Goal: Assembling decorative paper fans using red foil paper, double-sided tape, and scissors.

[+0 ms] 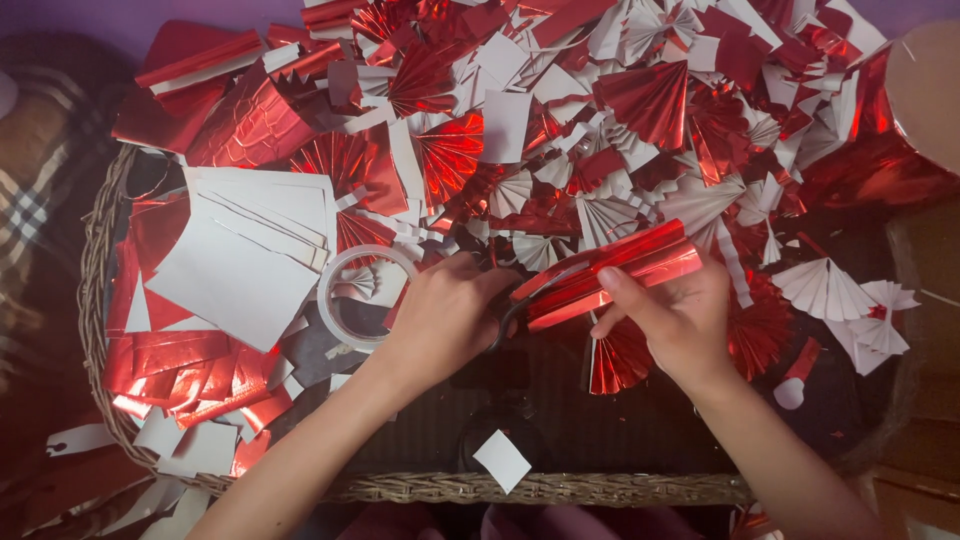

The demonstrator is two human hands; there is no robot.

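A pleated strip of red foil paper point(610, 278) is pinched by the fingers point(618, 290) of the right hand point(675, 320), the thumb laid along its lower edge and the other fingers closed behind it. The strip is held level above the middle of the tray, slanting slightly upward to the right. Dark-handled scissors point(520, 300) are gripped by the left hand point(440, 320), whose fingers are curled shut around the handles; the blades are set against the left end of the strip, though how far they stand apart cannot be told. Just beside the left hand, a roll of clear tape point(340, 300) is seen lying flat. Beneath the right hand a small red foil fan point(615, 360) is lying. Farther out, folded red and white paper fans point(640, 110) are heaped across the upper part, and flat white sheets point(245, 255) are stacked at the left. Everything is carried in a shallow wicker tray point(560, 488), near whose front rim a small white paper square point(502, 460) is lying.
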